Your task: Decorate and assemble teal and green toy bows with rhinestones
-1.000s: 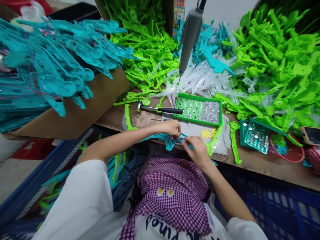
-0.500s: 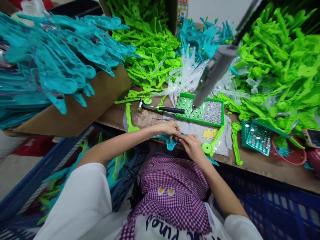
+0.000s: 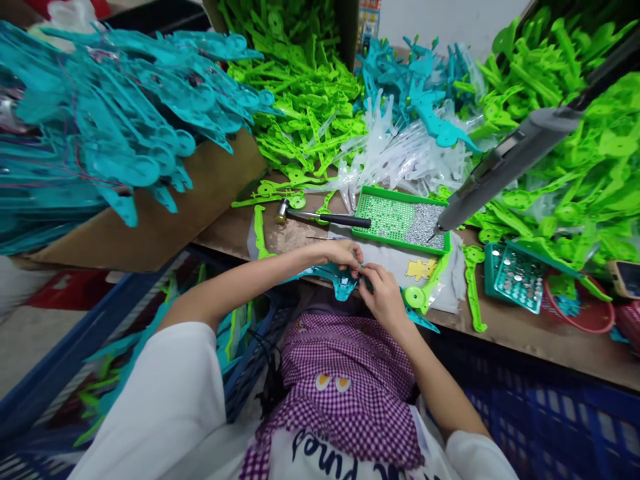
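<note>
At the table's front edge, both hands meet over a teal plastic part (image 3: 344,287) with long wing-like ends. My left hand (image 3: 346,255) comes from the left with its fingers closed on the part's upper middle. My right hand (image 3: 384,293) is closed too, its thumb and fingertips pinching at the part's right side beside the left fingertips. What lies between the two sets of fingertips is too small to make out. A lime green plastic arm (image 3: 414,297) with a round end lies just right of my right hand. The part's middle is partly hidden by the fingers.
A grey electric screwdriver (image 3: 505,167) hangs over a green tray (image 3: 373,232) of small screws. A hammer (image 3: 330,217) lies left of it. Teal (image 3: 125,127) and lime green plastic pieces (image 3: 310,100) are heaped behind. At right stand a teal box of metal discs (image 3: 515,273) and a red basket (image 3: 580,320).
The hanging screwdriver has swung to the right, from the tray's middle to its right end. My right hand has shifted slightly, and its fingers are more curled at the teal part.
</note>
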Available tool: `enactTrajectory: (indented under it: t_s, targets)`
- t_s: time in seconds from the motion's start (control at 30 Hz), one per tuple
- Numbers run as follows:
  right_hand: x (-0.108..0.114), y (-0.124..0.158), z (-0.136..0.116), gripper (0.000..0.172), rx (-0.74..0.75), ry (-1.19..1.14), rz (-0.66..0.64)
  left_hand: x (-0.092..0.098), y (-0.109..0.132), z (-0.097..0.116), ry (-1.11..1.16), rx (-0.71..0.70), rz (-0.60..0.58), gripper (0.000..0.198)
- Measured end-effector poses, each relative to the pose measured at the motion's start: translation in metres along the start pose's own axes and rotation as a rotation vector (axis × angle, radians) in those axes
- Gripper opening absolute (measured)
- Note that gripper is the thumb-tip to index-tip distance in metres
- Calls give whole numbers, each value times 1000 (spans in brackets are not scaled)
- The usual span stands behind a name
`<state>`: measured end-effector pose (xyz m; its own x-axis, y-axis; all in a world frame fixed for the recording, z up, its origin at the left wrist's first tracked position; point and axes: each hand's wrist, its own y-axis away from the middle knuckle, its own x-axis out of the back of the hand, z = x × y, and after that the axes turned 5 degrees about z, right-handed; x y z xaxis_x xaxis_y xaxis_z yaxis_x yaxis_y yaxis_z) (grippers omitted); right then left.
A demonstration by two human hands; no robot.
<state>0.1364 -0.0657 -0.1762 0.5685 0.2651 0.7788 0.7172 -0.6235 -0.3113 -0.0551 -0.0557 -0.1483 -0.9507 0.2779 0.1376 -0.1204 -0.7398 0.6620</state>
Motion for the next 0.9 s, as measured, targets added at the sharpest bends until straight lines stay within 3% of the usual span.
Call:
enactTrajectory:
  t_s: [0.1,0.2,0.33,0.43,0.57,0.73,0.9]
  targets:
    - [4,1,4,19,5,-53,-8,-1,1,1,-63,-40,-21,8]
    - [10,-3,10,17,-50,-158,-22,-2,8,-4,-212,-185,6,12]
    - [21,-14,18,18,-55,-286,-80,-12,31,-19,-503,-452,216,22]
    - [27,-22,23,20,-57,-317,-129,-24,45,-32,-591,-568,388,26]
    - [28,-29,27,21,-53,-295,-199,-41,45,-41,-529,-590,583,19]
    - [25,-36,32,20,-25,-242,-248,-53,35,-45,-518,-574,727,17]
    - [24,-40,33,20,217,-40,-295,-60,34,-50,-549,-587,799,16]
